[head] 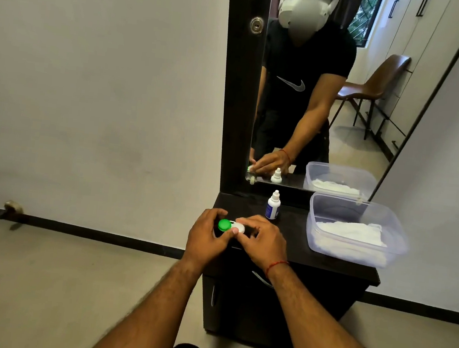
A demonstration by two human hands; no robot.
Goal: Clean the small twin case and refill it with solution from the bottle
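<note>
The small twin case [231, 226] lies at the front left of the dark dresser top [295, 238], one cap green, the other white. My left hand [206, 237] curls around the green-capped side, thumb touching the white cap's edge. My right hand [262, 242] pinches the white cap from the right with thumb and fingers. The white solution bottle [273, 206] with a blue label stands upright just behind my right hand, its cap on.
A clear plastic tub [356, 231] with white cloth or tissue inside fills the right side of the top. A tall mirror [331, 99] rises behind and reflects me and a brown chair. The dresser's left edge runs right beside the case, above bare floor.
</note>
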